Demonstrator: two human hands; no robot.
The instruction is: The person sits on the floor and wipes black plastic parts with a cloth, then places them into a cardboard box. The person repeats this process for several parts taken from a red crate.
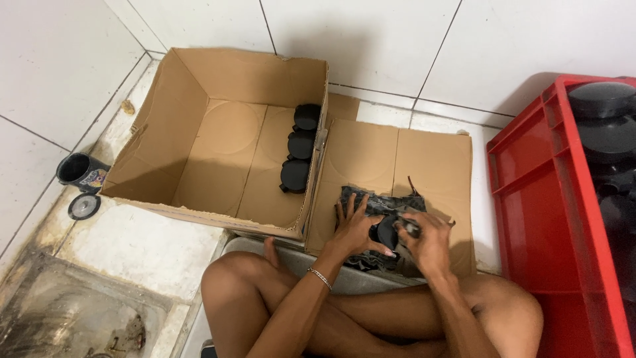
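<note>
A: Cardboard is seen most of all. What is biggest?

B: A big open brown cardboard box is set on the white tiled floor, near the wall. Three round black plastic parts are lined up inside it, against its right wall.

A: And to the right?

B: A red plastic crate is placed there. More round black parts are stacked in it.

A: What is laid between the box and the crate?

B: A flat sheet of brown cardboard is spread on the floor. A dark crumpled cloth is laid on its near edge.

A: Where are the hands?

B: Both are held over the cloth, above the crossed legs. A small round black plastic part is gripped between them. The left hand is pressed on it with fingers spread. The right hand is curled shut around its right side, where a small grey bit is seen.

A: Anything small on the left?

B: A dark mug with a coloured picture is stood by the box. A round metal drain cover is set just below it.
</note>
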